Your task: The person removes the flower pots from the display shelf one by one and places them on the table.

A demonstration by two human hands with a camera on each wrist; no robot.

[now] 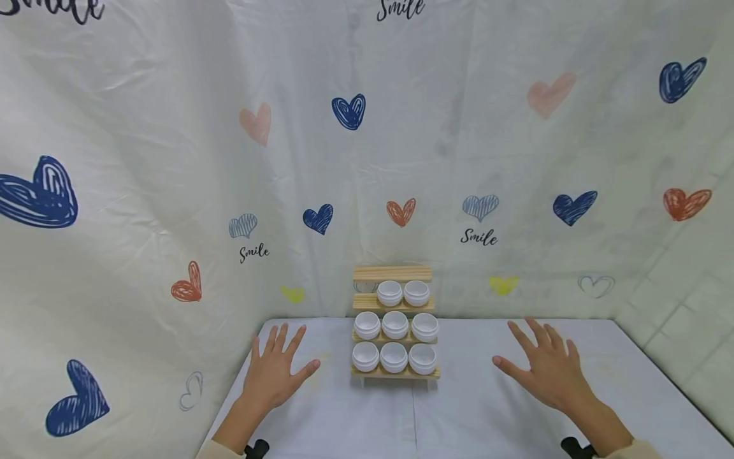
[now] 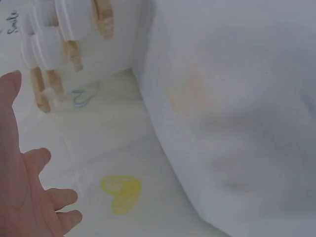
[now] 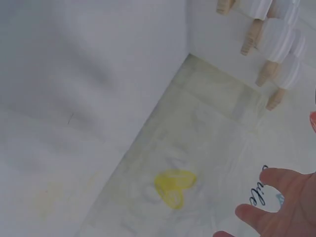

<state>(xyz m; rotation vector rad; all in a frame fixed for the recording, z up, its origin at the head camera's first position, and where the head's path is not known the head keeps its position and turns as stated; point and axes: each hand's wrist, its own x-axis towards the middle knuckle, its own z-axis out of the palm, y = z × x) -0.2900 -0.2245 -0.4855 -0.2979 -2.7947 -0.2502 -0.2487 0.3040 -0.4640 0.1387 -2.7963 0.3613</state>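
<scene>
A stepped wooden rack (image 1: 392,274) stands at the table's back middle, bearing several small white round jars (image 1: 395,324). Its lower three tiers carry jars; the top slat is bare. To the left of the rack my left hand (image 1: 272,376) is spread over the table, fingers straight, holding nothing. On the other side my right hand (image 1: 550,370) is likewise spread with nothing in it. Both hands are apart from the rack. The left wrist view shows part of the left hand (image 2: 29,197) and jars (image 2: 74,19); the right wrist view shows right-hand fingers (image 3: 276,180) and jars (image 3: 274,39).
A white cloth covers the table (image 1: 459,408). Behind and to the left hangs a pale curtain (image 1: 390,159) printed with hearts and the word Smile. Dark straps (image 1: 576,448) sit on the wrists.
</scene>
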